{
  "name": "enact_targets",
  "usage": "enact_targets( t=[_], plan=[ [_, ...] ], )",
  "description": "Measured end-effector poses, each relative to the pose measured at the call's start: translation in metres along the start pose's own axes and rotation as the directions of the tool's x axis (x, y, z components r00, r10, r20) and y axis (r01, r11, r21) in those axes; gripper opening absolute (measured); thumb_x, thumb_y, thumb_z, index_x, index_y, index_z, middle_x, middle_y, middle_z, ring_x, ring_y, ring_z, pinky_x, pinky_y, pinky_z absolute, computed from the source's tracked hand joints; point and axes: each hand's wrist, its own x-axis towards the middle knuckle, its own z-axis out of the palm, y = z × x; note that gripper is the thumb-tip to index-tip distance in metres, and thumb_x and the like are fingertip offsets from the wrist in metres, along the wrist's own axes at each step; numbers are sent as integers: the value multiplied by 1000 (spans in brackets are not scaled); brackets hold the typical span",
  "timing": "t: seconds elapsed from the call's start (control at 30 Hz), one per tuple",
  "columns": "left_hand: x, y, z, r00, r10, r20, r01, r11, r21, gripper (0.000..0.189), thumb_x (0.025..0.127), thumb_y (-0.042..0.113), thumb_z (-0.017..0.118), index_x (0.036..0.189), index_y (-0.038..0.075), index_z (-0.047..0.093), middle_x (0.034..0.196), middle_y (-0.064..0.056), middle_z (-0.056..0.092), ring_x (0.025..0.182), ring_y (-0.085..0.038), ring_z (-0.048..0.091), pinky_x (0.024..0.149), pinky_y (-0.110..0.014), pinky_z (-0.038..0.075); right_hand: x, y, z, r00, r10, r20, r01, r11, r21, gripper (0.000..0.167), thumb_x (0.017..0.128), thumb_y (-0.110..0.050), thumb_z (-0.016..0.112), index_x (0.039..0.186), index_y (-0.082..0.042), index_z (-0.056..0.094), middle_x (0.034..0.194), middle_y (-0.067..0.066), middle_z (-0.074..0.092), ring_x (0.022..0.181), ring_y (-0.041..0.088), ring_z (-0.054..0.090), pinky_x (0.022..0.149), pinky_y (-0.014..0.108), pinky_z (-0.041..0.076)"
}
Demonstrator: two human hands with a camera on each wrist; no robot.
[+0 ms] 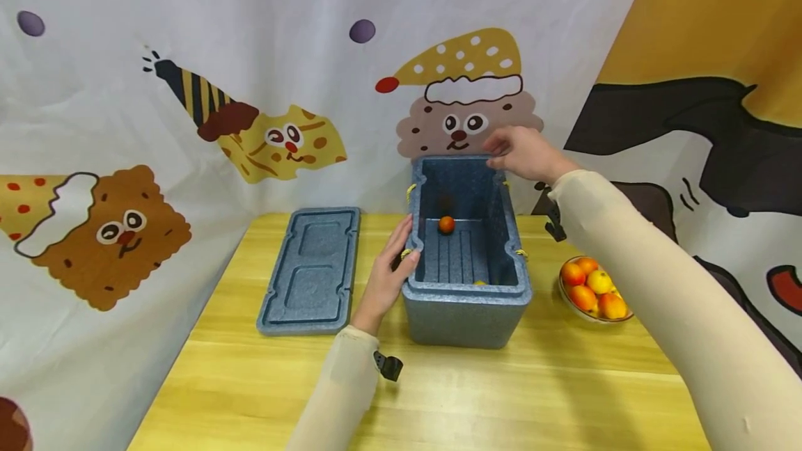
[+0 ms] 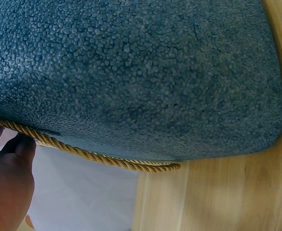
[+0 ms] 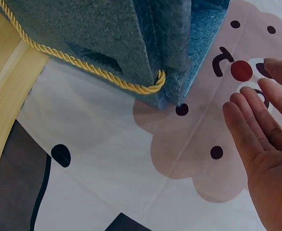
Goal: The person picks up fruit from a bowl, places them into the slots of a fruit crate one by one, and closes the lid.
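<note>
A blue-grey foam box (image 1: 466,319) stands uncovered on the table, with yellow rope (image 2: 92,156) along its side. Inside, a round orange fruit (image 1: 446,225) lies toward the far end, and a bit of a yellow fruit (image 1: 480,282) shows behind the near wall. My left hand (image 1: 387,277) rests against the box's left side, fingers stretched along the outside and thumb at the rim. Over the far right corner is my right hand (image 1: 523,152), higher than the rim and holding nothing. In the right wrist view its fingers (image 3: 249,127) are loosely extended, apart from the box.
The box's lid (image 1: 319,266) lies flat on the wooden table (image 1: 250,388) to the left. A bowl (image 1: 592,317) of several orange and yellow fruits stands right of the box, near my right forearm. Behind the table hangs a cloth (image 1: 282,54) with cartoon prints.
</note>
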Motion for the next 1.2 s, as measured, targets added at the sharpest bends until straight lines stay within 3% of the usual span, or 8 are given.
enact_targets(
  t=[0.17, 0.53, 0.73, 0.93, 1.2],
  plan=[
    [-2, -2, 0, 1000, -24, -3, 24, 1000, -10, 53, 99, 1, 49, 147, -11, 31, 157, -22, 23, 145, -33, 20, 114, -35, 22, -7, 6, -4, 1000, 10, -1, -10, 1000, 23, 34, 95, -8, 61, 127, 5, 57, 121, 23, 58, 109, 36, 54, 94, 52, 44],
    [-1, -2, 3, 1000, -15, -5, 15, 999, -34, 53, 98, 0, 49, 146, -12, 31, 157, -23, 24, 145, -33, 19, 114, -42, 22, -30, 26, -11, 999, 16, -27, -16, 1000, 4, 35, 94, -9, 61, 126, 5, 58, 121, 24, 59, 109, 38, 53, 91, 54, 46],
    [-1, -4, 2, 1000, -13, -12, 12, 999, -30, 52, 98, 0, 49, 146, -12, 32, 157, -23, 24, 145, -34, 19, 114, -38, 22, -40, 36, -13, 998, 36, -51, -36, 999, 0, 33, 95, -13, 62, 124, 3, 61, 119, 24, 60, 108, 38, 54, 90, 55, 46],
    [-1, -3, 1, 1000, -11, -10, 11, 999, -32, 53, 98, -1, 49, 147, -12, 31, 157, -23, 23, 145, -33, 19, 114, -38, 23, -51, 48, -13, 996, 78, -43, -76, 997, 33, 35, 95, -14, 62, 126, 2, 60, 122, 25, 59, 110, 38, 53, 94, 56, 43],
    [-2, -6, 1, 1000, -11, -6, 11, 1000, -18, 53, 99, 1, 50, 147, -11, 32, 157, -22, 24, 146, -32, 19, 114, -40, 23, -62, 60, -9, 996, 78, -37, -74, 993, 88, 34, 96, -16, 63, 125, 1, 61, 122, 23, 60, 111, 36, 54, 97, 56, 42]
  ],
)
